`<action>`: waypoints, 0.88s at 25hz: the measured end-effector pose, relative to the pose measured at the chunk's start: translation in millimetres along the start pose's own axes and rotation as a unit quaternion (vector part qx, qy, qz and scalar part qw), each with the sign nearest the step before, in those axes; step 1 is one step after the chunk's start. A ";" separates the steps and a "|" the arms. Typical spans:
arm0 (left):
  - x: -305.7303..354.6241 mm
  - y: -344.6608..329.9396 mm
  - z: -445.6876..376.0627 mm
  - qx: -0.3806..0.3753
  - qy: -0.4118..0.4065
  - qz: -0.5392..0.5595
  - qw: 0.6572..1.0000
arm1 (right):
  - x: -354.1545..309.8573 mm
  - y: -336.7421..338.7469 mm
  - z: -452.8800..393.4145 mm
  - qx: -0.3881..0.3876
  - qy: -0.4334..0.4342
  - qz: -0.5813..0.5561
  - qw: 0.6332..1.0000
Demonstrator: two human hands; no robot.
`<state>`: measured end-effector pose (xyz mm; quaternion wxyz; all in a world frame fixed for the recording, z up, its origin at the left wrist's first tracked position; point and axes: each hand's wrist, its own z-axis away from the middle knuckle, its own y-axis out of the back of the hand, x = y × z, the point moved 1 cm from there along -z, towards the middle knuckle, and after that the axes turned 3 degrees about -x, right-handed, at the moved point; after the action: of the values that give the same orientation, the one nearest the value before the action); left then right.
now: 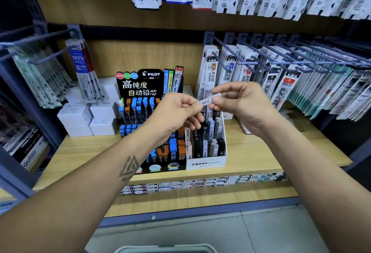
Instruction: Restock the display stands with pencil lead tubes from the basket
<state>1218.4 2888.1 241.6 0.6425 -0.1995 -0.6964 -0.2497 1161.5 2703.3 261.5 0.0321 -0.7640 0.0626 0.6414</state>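
Stationery shelving fills the view, with hanging refill packs above and to both sides of a pale wooden shelf (251, 152). On its left stand stacked white boxes (88, 118), then a black Pilot display stand (140, 84) stocked with blue and orange lead tubes, and just beside it on the right a white Mono display stand (206, 163) holding black, grey and pale tubes.

Above the two stands, the left hand (176, 112) pinches one end of a pencil lead tube (207, 101), a slim white one with a barcode, while the right hand (241, 100) pinches the other end between thumb and fingertips. The tube lies roughly level, clear of both stands.

My reading is that the tube is being checked or turned before placing. The next move calls for matching it to a compartment, probably in the Mono stand, and standing it upright in a free slot.

Only a pale rim at the bottom edge, likely the basket (166, 248), shows; its contents are cut off. The tube's label is too small to read.
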 end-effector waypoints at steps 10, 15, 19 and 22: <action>-3.2 -5.6 -1.7 -0.068 0.110 0.108 0.986 | 3.9 19.9 4.5 -0.015 0.020 0.064 0.998; -3.5 -9.0 -2.0 -0.081 0.109 0.120 0.983 | 3.7 21.3 4.7 -0.007 0.032 0.105 0.994; -6.2 -12.1 -3.6 -0.056 0.068 0.052 0.995 | 3.6 22.1 5.4 0.008 0.029 0.077 0.997; -7.4 -14.2 -4.4 -0.030 0.064 -0.021 0.997 | 3.9 31.8 4.7 0.047 0.010 0.115 0.992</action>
<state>1214.1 2874.5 233.2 0.6741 -0.1877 -0.6502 -0.2958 1153.3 2672.3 257.8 -0.0072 -0.7555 0.1804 0.6298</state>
